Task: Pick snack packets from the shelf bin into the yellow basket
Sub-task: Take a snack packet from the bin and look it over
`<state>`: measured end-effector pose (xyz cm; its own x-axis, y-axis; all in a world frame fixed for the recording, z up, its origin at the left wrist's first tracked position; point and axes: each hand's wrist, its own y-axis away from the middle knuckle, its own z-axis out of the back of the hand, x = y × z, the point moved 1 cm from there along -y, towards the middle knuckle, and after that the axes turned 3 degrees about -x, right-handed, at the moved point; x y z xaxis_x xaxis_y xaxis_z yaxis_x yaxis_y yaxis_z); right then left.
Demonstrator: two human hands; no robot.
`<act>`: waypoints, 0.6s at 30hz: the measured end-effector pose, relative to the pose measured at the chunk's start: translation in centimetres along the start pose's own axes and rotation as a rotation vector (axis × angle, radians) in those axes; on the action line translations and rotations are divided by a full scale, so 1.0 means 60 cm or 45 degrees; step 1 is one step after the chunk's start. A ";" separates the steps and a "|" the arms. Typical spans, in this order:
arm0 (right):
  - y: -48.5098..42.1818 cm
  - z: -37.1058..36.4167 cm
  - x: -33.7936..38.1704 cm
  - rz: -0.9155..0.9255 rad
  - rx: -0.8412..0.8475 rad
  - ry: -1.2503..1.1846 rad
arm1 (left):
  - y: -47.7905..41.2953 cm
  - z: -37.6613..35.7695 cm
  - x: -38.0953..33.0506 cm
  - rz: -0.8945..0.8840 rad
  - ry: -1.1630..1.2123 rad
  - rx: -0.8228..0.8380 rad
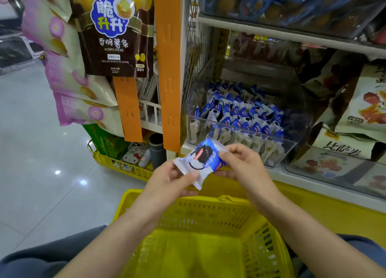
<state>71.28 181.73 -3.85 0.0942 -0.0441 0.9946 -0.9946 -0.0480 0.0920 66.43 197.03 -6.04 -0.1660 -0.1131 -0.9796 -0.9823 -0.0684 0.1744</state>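
Note:
I hold one blue-and-white snack packet (201, 162) with both hands, above the far rim of the yellow basket (208, 231). My left hand (169, 178) pinches its lower left end. My right hand (240, 163) pinches its right end. The clear shelf bin (238, 131) just behind is filled with several more of the same packets. The basket's bottom looks bare.
Hanging potato-stick bags (113, 33) and pink-and-cream bags (71, 83) fill the left, on orange strips (169, 69). Larger snack bags (359, 115) crowd the shelf at right. A second yellow basket (123, 163) sits on the floor by the shelf foot.

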 end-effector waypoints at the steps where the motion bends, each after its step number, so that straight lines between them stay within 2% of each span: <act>1: -0.001 0.001 -0.001 -0.082 0.006 -0.103 | -0.003 0.000 -0.002 -0.024 0.042 -0.070; 3: 0.000 0.000 -0.002 -0.154 0.090 -0.099 | -0.009 0.006 -0.008 -0.066 0.061 -0.238; 5: 0.001 -0.002 -0.007 -0.154 0.239 0.133 | -0.014 0.014 -0.012 -0.179 -0.061 -0.325; 7: 0.005 0.001 -0.020 -0.063 0.378 0.623 | -0.016 0.020 -0.015 -0.330 -0.344 -0.340; 9: 0.008 0.007 -0.038 0.181 0.422 1.200 | -0.017 0.022 -0.014 -0.407 -0.525 -0.314; 10: 0.010 0.007 -0.040 0.331 0.415 1.336 | -0.016 0.021 -0.013 -0.423 -0.552 -0.285; 12: 0.013 0.001 -0.039 0.487 0.391 1.231 | -0.015 0.018 -0.008 -0.458 -0.619 -0.227; 15: 0.012 -0.015 -0.033 0.431 0.335 0.788 | -0.012 0.013 -0.003 -0.500 -0.709 -0.155; 18: 0.012 -0.021 -0.031 0.402 0.336 0.651 | -0.012 0.011 0.000 -0.483 -0.690 -0.143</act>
<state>70.31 183.01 -5.56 -0.2978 0.3806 0.8755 -0.9208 -0.3565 -0.1583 67.08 197.71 -6.25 0.1400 0.4507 -0.8816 -0.9711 -0.1115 -0.2112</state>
